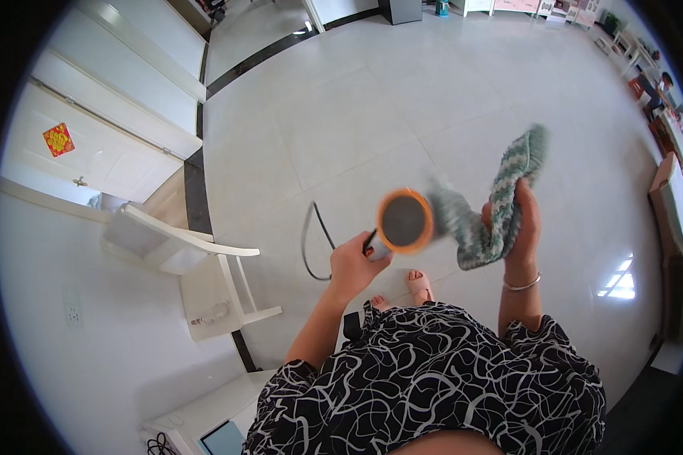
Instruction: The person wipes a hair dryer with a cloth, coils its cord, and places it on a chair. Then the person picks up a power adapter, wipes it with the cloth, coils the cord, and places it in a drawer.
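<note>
My left hand [356, 264] grips the pale handle of what looks like a hair dryer [405, 220]. Its round end has a dark grey face and an orange rim, and it is turned up towards me. A black cord [322, 219] loops away on the left of that hand. My right hand [526, 227], with a bracelet at the wrist, holds a green-and-white fluffy cloth [498, 222] bunched in its fingers. The cloth's left end is blurred and hangs just right of the dryer; whether they touch I cannot tell.
A white chair [210, 296] stands by the wall at left, with a small item on its seat. Below it, a light-blue flat object [225, 438] lies on a white surface. A brown seat [674, 244] is at right. A person [654, 91] sits at the far right.
</note>
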A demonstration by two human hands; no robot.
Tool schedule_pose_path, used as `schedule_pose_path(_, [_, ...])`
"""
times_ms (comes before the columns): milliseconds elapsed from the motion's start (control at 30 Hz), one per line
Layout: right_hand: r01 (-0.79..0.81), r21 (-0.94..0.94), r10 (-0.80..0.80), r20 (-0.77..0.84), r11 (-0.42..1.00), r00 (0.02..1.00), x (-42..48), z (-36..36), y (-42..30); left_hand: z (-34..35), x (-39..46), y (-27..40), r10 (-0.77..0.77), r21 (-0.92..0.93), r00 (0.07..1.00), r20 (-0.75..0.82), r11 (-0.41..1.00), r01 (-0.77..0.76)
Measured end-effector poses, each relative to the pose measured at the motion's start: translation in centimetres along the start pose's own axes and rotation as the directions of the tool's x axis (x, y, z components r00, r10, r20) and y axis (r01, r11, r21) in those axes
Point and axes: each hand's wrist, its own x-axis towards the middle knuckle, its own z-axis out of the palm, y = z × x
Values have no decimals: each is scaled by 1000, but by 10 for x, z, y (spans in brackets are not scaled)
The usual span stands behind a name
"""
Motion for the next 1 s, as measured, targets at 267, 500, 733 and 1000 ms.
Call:
schedule_pose_path(267, [467,-796,261,580,387,772,2,-23,62,-12,25,12,-279,-819,953,121,514,254])
schedule_pose_path(500, [297,-884,606,464,360,647,-15,57,84,1,28,6,-388,-961,910,148,161,225])
schedule_pose_path(733, [82,-767,489,483,636,726,-16,63,107,-5,22,2,-407,-948,900,155,193,251])
schedule_pose_path(1000, [-30,-699,476,453,714,754,10,65,95,-32,27,-26,-393,-966,911,122,166,201])
